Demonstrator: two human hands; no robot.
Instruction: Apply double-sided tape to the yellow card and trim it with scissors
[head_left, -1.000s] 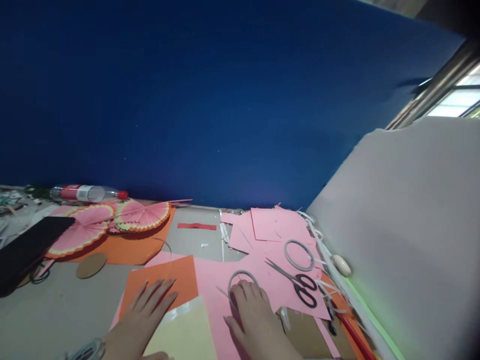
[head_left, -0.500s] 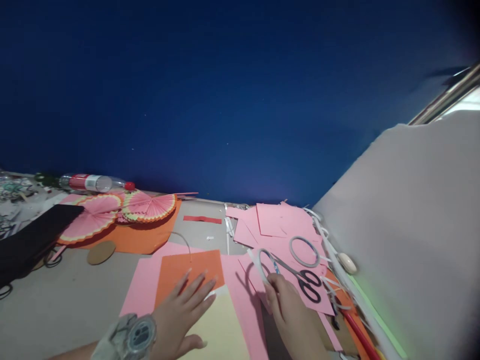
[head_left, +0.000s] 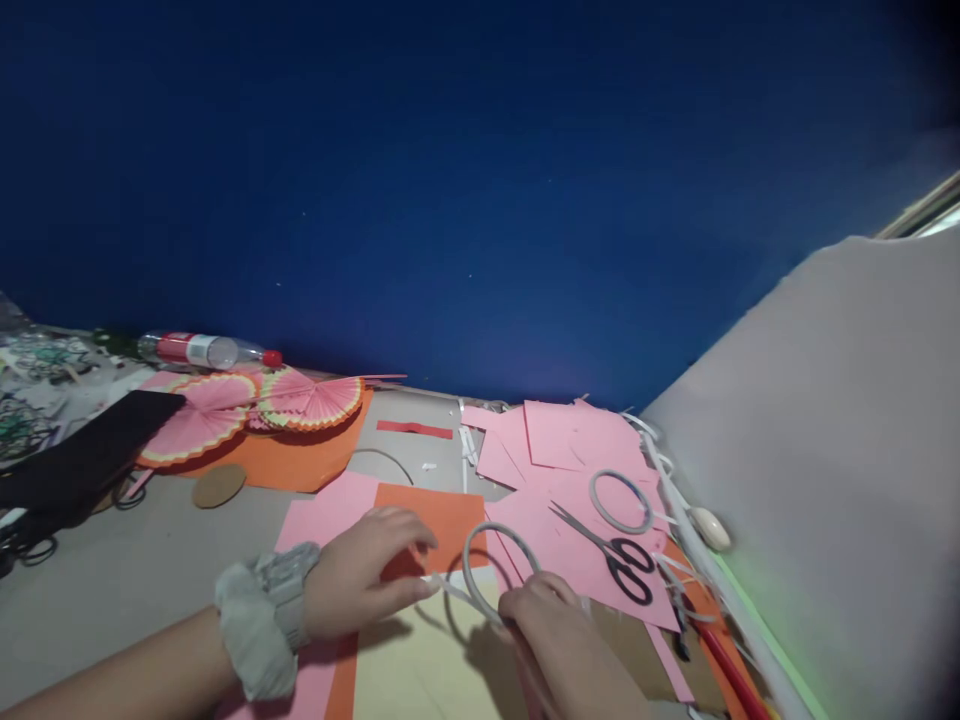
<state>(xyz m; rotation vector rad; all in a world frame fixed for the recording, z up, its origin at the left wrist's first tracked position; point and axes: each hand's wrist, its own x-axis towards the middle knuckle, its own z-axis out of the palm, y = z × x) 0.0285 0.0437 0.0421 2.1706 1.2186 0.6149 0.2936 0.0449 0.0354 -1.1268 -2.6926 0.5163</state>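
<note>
My right hand (head_left: 559, 630) grips a thin, pale roll of tape (head_left: 468, 572), held upright above the sheets. A strip of tape (head_left: 459, 592) runs leftward from the roll to my left hand (head_left: 367, 575), whose thumb and finger pinch its end. Beneath both hands lie a cream sheet (head_left: 427, 650) and an orange sheet (head_left: 450, 520), on top of larger pink paper (head_left: 322, 515). Black-handled scissors (head_left: 611, 550) rest partly open on pink paper to the right of my right hand. Beside them lies a second tape roll (head_left: 596, 505).
Pink paper fans (head_left: 311, 400) and a cardboard disc (head_left: 219, 486) lie at the left, near a black object (head_left: 90, 450). A plastic bottle (head_left: 199, 350) lies against the blue wall (head_left: 480, 200). A white panel (head_left: 840, 400) borders the right side.
My left hand has gone from lying flat on the sheets to pinching the tape's end. My right hand has brought the roll left and lower, over the cream sheet. The view has shifted slightly.
</note>
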